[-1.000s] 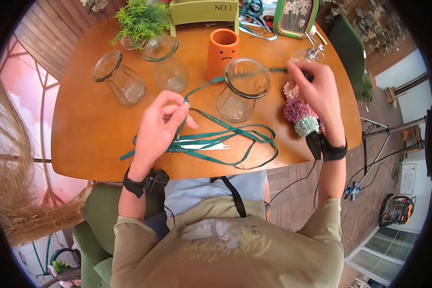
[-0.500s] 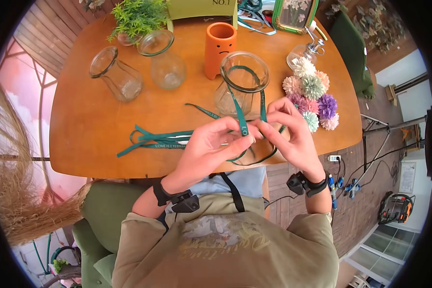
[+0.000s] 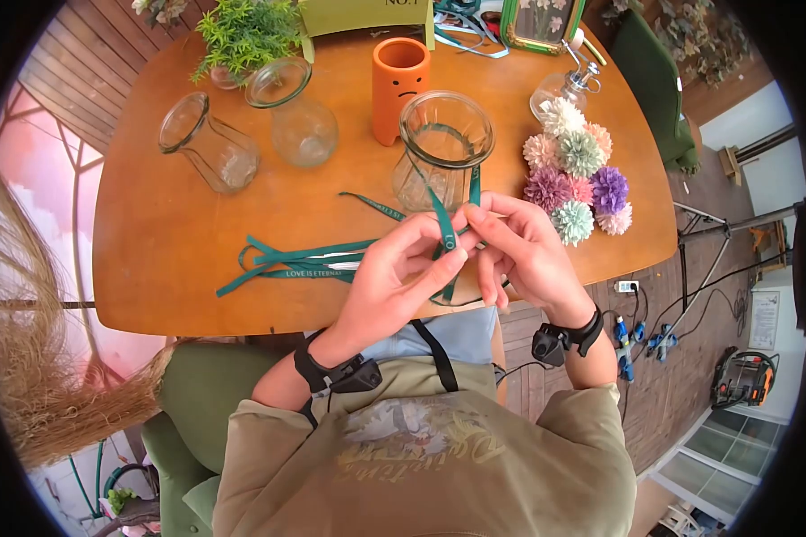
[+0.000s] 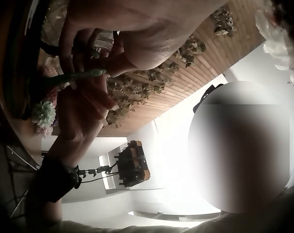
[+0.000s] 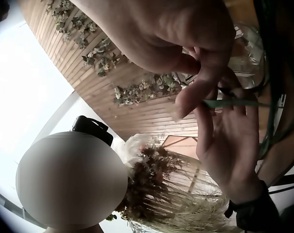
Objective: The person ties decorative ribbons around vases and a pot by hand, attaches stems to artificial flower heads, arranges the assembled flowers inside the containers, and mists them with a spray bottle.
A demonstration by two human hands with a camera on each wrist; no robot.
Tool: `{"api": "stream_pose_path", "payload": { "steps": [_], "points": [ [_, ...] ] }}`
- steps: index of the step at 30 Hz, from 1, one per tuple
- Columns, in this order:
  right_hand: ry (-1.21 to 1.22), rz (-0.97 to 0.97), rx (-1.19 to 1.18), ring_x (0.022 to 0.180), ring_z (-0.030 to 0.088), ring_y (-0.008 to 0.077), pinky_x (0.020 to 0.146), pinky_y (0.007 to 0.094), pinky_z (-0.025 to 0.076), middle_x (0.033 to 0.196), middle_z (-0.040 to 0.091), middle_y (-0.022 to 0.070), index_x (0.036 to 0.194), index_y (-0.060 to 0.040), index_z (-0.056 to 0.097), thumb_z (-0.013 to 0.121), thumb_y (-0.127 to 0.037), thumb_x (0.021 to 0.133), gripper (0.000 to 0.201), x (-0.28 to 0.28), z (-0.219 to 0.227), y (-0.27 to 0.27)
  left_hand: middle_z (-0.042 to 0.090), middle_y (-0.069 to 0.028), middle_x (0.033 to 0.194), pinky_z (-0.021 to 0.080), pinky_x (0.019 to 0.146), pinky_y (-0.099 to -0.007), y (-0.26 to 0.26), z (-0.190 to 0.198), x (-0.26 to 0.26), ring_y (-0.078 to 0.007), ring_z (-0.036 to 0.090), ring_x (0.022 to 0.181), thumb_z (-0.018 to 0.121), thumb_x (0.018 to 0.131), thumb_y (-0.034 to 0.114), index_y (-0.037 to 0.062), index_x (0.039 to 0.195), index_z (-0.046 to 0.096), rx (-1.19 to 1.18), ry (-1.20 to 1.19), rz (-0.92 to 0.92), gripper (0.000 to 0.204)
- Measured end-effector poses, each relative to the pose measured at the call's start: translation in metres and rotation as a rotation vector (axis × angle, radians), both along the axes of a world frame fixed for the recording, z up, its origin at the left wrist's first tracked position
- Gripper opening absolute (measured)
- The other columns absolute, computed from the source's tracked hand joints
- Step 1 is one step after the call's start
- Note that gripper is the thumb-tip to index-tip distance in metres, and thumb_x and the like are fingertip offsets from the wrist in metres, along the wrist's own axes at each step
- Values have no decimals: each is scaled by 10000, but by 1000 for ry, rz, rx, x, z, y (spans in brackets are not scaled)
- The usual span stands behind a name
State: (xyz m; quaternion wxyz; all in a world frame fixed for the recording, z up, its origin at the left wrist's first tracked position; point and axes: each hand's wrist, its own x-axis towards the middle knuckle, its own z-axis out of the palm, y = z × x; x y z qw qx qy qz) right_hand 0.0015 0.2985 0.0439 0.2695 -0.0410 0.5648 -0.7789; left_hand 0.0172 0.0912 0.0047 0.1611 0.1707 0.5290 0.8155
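Observation:
A dark green printed ribbon (image 3: pixel 443 221) loops round the glass vase (image 3: pixel 446 143) and comes forward to both hands. My left hand (image 3: pixel 390 279) pinches one length of it between thumb and fingers. Close against it, my right hand (image 3: pixel 533 255) pinches the other length, thumb and index fingertip together. The rest of the ribbon lies in long folds (image 3: pixel 313 259) left of the hands, over something white. In the left wrist view a ribbon length (image 4: pixel 72 76) runs to the fingertips; in the right wrist view the ribbon (image 5: pixel 234 103) passes under the right thumb.
Two more glass vases (image 3: pixel 303 125) (image 3: pixel 210 148) stand at the left, near a green plant (image 3: pixel 246 38). Behind the ribboned vase is an orange cup (image 3: pixel 399 89). Pompom flowers (image 3: pixel 575 170), a glass spray bottle (image 3: pixel 566 88) and a green picture frame (image 3: pixel 542 22) lie to the right.
Both hands have come together in front of the vase, the right one from beside the flowers. The ribbon, earlier stretched across behind the vase, now loops round it, slightly lower than half a second ago.

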Motion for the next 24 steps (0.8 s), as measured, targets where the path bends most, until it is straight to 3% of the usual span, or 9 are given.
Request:
{"api": "stream_pose_path", "payload": {
  "steps": [2, 4, 8, 10, 12, 14, 20, 22, 24],
  "points": [
    [-6, -26, 30, 580, 700, 144, 457, 246, 537, 887, 742, 114, 1154, 26, 630, 512, -229, 1111, 284, 0, 2, -3, 575, -63, 1195, 523, 839, -299, -2, -1, 0, -129, 624, 1033, 690, 994, 45, 14, 1128, 614, -100, 13, 33, 157],
    [50, -27, 105, 571, 678, 122, 471, 232, 517, 842, 720, 80, 1153, 23, 631, 528, -217, 1106, 266, 1, -2, -3, 593, -66, 1122, 502, 720, -278, -2, -9, -3, -115, 619, 889, 699, 988, 70, 12, 1191, 582, -320, 374, 174, 241],
    [195, -54, 323, 556, 567, 44, 499, 197, 420, 731, 630, -14, 1151, 12, 636, 579, -183, 1084, 213, 8, 3, -5, 611, -71, 1031, 483, 701, -265, -6, -1, -4, -131, 602, 793, 711, 971, 69, 17, 1311, 518, -165, 200, 215, 394],
    [167, -100, 348, 561, 484, 22, 502, 197, 356, 712, 588, -34, 1167, 15, 630, 609, -150, 1066, 195, 12, 3, -11, 620, -61, 1042, 491, 823, -262, -16, 10, -6, -115, 614, 886, 659, 987, 8, 11, 1466, 382, -435, 350, 243, 552],
    [401, -274, 371, 569, 479, 14, 506, 197, 341, 696, 574, -44, 1228, 2, 597, 657, -114, 1032, 236, 13, -11, -15, 616, -61, 976, 501, 767, -282, -15, 13, -5, -125, 614, 839, 681, 952, -26, 9, 1410, 498, -425, 383, 323, 495],
    [486, -287, 424, 565, 481, 18, 502, 205, 344, 684, 566, -43, 1261, -1, 575, 687, -91, 1005, 294, 18, -9, -16, 625, -107, 967, 529, 684, -374, -22, 15, -8, -254, 652, 761, 698, 908, -39, 12, 1248, 634, -730, 679, 335, 350],
    [887, -259, 705, 531, 513, 96, 464, 279, 380, 650, 524, 6, 1297, -29, 579, 753, -10, 903, 431, 22, -14, -17, 642, -87, 884, 509, 612, -330, -16, 9, -20, -150, 650, 716, 685, 932, -50, -10, 1078, 668, -782, 899, 516, 152],
    [1430, -167, 810, 523, 521, 157, 462, 320, 410, 665, 496, 16, 1229, -31, 650, 767, 11, 849, 400, 9, -14, -17, 655, -85, 842, 511, 584, -314, -15, 12, -19, -146, 662, 680, 660, 967, -28, -16, 1057, 649, -743, 724, 455, 92],
    [1425, -194, 866, 537, 532, 186, 475, 346, 443, 687, 486, 20, 1169, -37, 698, 762, 5, 813, 364, 10, -8, -23, 668, -84, 800, 513, 555, -299, -14, 16, -19, -141, 674, 645, 636, 1002, -6, -21, 1037, 630, -702, 551, 393, 38]
  ]
}}
